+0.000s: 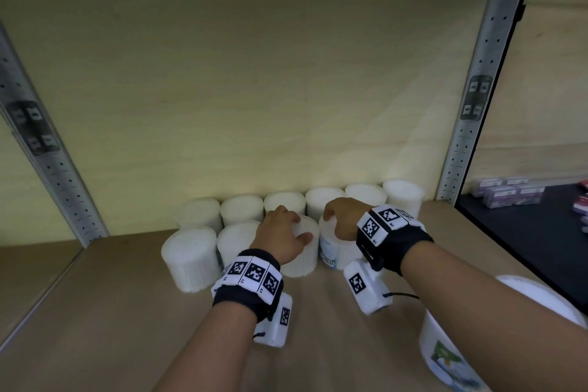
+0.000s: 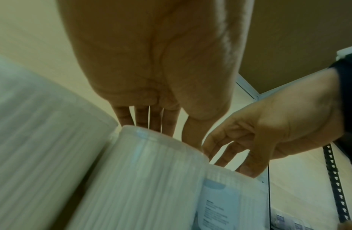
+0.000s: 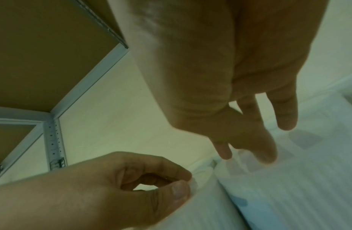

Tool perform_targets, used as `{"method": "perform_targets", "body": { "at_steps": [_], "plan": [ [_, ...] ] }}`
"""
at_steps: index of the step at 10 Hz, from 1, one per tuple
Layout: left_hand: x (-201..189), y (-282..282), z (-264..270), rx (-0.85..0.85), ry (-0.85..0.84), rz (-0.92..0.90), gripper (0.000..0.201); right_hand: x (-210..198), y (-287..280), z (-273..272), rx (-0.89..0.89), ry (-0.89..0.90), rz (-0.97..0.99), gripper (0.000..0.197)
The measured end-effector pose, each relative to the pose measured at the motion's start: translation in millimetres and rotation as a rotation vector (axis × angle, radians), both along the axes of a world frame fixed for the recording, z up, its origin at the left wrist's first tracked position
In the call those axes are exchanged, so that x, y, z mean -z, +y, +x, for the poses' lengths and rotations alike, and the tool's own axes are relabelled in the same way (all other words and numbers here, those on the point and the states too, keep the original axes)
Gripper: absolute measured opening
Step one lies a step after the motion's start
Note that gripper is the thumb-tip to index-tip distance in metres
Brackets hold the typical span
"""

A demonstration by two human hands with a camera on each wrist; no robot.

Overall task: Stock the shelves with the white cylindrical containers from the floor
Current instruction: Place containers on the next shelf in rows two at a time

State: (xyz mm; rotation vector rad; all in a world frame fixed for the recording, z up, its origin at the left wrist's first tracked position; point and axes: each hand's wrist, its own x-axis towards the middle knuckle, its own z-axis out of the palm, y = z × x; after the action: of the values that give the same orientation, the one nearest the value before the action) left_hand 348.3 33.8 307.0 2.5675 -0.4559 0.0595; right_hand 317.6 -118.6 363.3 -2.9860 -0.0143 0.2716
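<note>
Shelf board (image 1: 127, 312) is stocked with white containers in two rows toward twelve o'clock. One front-row container (image 1: 302, 251) is grasped from above by the left hand (image 1: 280, 239), fingers curled over its top. At three o'clock of it, touching, a labelled container (image 1: 334, 251) is gripped at its top by the right hand (image 1: 343, 219).

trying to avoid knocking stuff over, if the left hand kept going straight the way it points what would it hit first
The left hand rests on a front-row container and points toward the back wall. Going on, it would likely meet the back-row container right behind first, though the depth between the rows is hard to judge.
</note>
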Motion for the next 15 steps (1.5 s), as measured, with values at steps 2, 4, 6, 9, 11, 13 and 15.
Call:
{"method": "perform_targets", "body": {
  "at_steps": [2, 4, 6, 9, 11, 13, 15],
  "plan": [
    [1, 0, -1, 0.001, -0.005, 0.001, 0.049, 5, 4, 2, 0.141, -0.106, -0.115, 0.036],
    [2, 0, 0, -0.004, 0.0, -0.008, 0.048, 12, 0, 3, 0.127, -0.111, -0.11, 0.043],
    [2, 0, 0, -0.003, -0.003, -0.011, 0.048, 12, -2, 4, 0.098, -0.082, -0.084, 0.042],
    [2, -1, 0, 0.0, -0.008, 0.001, 0.049, 5, -11, 2, -0.001, -0.001, 0.037, 0.049],
    [2, 0, 0, 0.002, 0.002, -0.001, 0.049, 8, -13, 9, 0.045, 0.026, 0.055, 0.048],
    [1, 0, -1, 0.0, 0.008, -0.006, 0.05, 19, -10, 8, 0.186, -0.058, -0.135, 0.058],
    [1, 0, -2, -0.001, 0.006, -0.01, 0.049, 21, -9, 8, 0.168, -0.064, -0.133, 0.056]
  ]
}}
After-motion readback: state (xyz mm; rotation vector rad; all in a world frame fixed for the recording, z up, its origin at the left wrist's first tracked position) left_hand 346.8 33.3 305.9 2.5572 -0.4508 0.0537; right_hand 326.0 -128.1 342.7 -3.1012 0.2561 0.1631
